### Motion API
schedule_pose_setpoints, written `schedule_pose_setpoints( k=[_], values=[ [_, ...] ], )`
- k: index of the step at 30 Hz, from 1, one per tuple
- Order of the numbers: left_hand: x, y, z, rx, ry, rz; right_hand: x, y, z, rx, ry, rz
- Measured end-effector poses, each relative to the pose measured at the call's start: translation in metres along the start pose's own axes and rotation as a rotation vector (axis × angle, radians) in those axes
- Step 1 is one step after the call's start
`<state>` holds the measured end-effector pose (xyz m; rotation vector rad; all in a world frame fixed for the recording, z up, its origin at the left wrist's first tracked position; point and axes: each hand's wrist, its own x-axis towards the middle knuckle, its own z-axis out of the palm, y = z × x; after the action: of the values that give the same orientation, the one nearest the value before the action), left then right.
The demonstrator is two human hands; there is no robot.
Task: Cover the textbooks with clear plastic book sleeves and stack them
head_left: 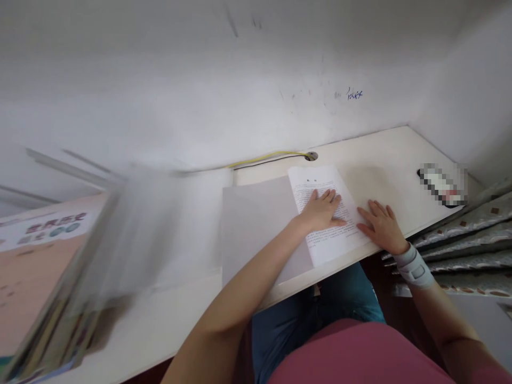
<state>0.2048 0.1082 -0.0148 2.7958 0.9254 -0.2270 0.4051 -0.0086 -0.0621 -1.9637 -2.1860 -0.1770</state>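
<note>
My left hand point(323, 211) lies flat on a printed white page point(326, 250), fingers spread over the small text. Left of that page, and meeting its edge, is a plain grey sheet point(260, 224); whether the two are bound together I cannot tell. Just past the page's right edge, my right hand point(382, 226) rests on the white tabletop point(368, 176) with its fingers apart. A pale band point(414, 265) wraps the right wrist. Neither hand grips anything.
A stack of books point(52, 256) stands at the left beside blurred pale sheets point(176, 234). At the back, a yellow cable point(264, 157) and a dark one enter a round hole point(311, 156). A phone-like object point(440, 186) lies right, near patterned fabric point(464, 234).
</note>
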Motion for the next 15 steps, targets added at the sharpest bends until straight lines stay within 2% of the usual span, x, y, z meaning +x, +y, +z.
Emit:
schedule_pose_setpoints(
  k=[5,8,12,15],
  values=[
    [0.008,0.003,-0.002,-0.002,-0.008,-0.002,0.0,0.003,-0.002,0.015,-0.029,-0.004],
    [0.006,0.007,-0.006,0.016,0.036,-0.007,-0.001,0.011,-0.001,0.044,-0.028,-0.014],
    [-0.029,0.005,-0.002,0.022,0.188,-0.129,-0.007,0.027,-0.001,0.084,-0.006,0.009],
    [-0.065,-0.001,0.013,-0.059,0.234,-0.275,-0.012,0.033,0.0,0.088,-0.014,-0.005]
  ],
)
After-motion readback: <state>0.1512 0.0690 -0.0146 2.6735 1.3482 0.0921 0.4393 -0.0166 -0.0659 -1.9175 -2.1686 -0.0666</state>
